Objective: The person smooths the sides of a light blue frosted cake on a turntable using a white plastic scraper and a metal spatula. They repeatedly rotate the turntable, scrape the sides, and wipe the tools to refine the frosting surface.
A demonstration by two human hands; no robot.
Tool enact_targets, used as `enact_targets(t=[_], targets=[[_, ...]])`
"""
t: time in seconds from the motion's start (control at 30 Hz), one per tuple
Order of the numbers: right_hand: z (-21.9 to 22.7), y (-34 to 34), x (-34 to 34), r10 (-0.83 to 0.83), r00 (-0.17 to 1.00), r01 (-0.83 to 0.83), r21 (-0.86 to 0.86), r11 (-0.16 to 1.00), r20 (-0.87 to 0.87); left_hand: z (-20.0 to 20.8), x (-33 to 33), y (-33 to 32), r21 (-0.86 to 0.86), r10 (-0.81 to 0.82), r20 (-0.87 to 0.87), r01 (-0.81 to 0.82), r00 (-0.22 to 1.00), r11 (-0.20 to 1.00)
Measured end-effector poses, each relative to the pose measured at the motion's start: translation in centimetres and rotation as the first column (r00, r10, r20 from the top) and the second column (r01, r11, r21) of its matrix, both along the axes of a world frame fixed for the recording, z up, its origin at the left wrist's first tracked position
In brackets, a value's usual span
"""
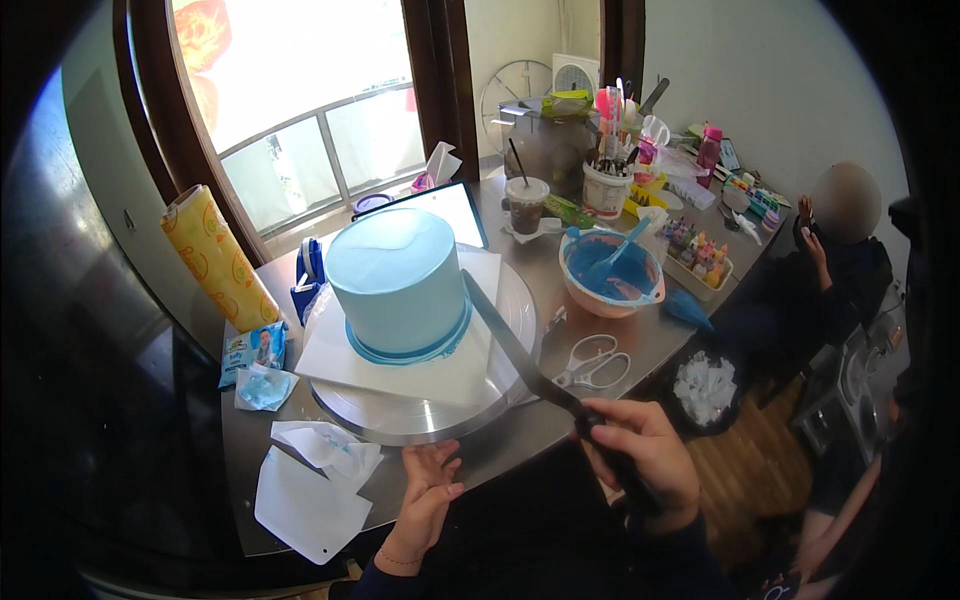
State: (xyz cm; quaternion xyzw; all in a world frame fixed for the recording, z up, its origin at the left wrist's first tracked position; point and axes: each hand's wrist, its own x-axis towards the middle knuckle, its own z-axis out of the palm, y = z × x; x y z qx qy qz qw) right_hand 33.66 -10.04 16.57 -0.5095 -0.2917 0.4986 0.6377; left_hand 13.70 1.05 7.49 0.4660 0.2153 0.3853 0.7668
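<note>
A tall round cake [393,290] coated in smooth light blue icing stands on a white square board [470,345], with darker blue icing round its foot. Under the board is a round metal turntable [425,428]. My right hand [645,460] grips the black handle of an offset icing spatula [510,345]; its long blade slants up to the left, with the tip close to the cake's right side. Whether the blade touches the icing I cannot tell. My left hand [425,500] is at the turntable's near rim, fingers apart and slightly bent, holding nothing.
Right of the turntable lie white-handled scissors [592,362], a bowl of blue icing [612,270] and a blue piping bag [687,308]. Used paper [310,500] lies front left, near a wipes packet [255,350]. Behind are a tablet [460,212] and an iced drink [527,205]. Another person [840,260] sits far right.
</note>
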Motion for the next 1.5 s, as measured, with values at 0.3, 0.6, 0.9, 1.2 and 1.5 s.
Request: enact_targets(t=[0.3, 0.6, 0.9, 1.2, 1.5], targets=[[0.2, -1.5, -0.4, 0.045, 0.996, -0.042, -0.050, 0.998, 0.077, 0.2, 0.1, -0.2, -0.019, -0.038, 0.062, 0.039, 0.997, 0.999], [1.3, -7.8, 0.5, 0.140, 0.990, -0.140, -0.049, 0.989, -0.006, 0.2, 1.1, -0.3, 0.014, -0.208, 0.041, 0.208, 0.977, 0.978], [1.4, -5.6, 2.4, 0.538, 0.600, -0.680, 0.024, 0.733, 0.592, -1.1, 1.1, -0.5, -0.095, 0.150, 0.172, -0.136, 0.974, 0.986], [-0.2, -0.6, -1.4, 0.656, 0.437, -0.820, -0.027, 0.572, 0.616, -3.0, 1.6, -1.1, -0.009, -0.051, 0.284, 0.056, 0.957, 0.998], [-1.1, 1.8, -5.7, 0.572, 0.539, -0.584, -0.215, 0.783, 0.619, -2.8, -0.4, -0.3, -0.040, 0.157, 0.411, -0.154, 0.898, 0.987]])
